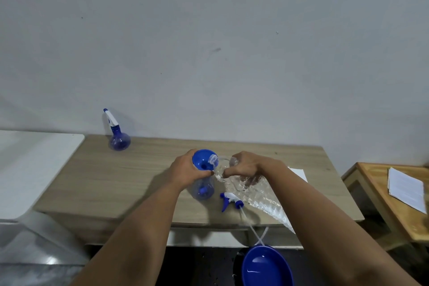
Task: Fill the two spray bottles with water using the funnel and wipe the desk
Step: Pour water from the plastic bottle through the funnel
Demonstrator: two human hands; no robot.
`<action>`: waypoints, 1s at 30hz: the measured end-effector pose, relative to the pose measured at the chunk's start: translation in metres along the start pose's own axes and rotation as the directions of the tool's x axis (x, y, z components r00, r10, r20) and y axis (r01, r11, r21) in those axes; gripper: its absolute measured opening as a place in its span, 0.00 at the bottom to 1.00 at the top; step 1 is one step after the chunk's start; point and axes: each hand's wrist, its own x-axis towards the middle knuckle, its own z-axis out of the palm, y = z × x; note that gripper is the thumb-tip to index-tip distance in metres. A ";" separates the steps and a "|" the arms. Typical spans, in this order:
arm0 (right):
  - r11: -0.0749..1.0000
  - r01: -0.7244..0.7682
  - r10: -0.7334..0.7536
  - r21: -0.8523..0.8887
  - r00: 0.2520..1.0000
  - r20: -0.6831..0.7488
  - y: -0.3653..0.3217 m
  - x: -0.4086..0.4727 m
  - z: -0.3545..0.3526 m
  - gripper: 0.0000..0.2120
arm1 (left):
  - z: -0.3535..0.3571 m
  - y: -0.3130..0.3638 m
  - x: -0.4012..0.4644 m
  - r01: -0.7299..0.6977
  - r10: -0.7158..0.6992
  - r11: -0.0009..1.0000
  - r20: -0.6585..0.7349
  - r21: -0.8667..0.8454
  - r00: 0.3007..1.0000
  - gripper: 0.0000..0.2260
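Observation:
A blue funnel (202, 158) sits in the neck of an open blue spray bottle (203, 189) at the middle of the wooden desk (139, 176). My left hand (185, 169) grips the funnel's rim and the bottle's neck. My right hand (246, 166) holds a clear plastic water bottle (257, 195) tilted with its mouth (213, 159) over the funnel, and water runs out. The bottle's white-and-blue spray head (231, 200) lies on the desk beside it, its tube hanging over the front edge. A second spray bottle (118, 134) with its head on stands at the back left.
A blue basin (267, 267) holding a little water sits below the desk's front edge. A white sheet (299, 173) lies on the desk behind my right arm. A white surface (34, 165) adjoins the left; a small wooden table (380, 193) with papers (406, 189) stands right.

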 end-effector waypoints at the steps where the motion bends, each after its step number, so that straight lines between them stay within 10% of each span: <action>1: 1.000 0.002 -0.002 0.003 1.000 0.001 0.000 0.001 0.000 0.24 | 0.000 0.000 0.000 0.000 0.000 1.000 0.001 0.000 1.000 0.29; 30: 1.000 0.002 -0.002 0.003 1.000 0.006 0.000 -0.007 -0.001 0.26 | -0.002 0.003 0.002 0.010 -0.010 1.000 0.006 0.022 1.000 0.27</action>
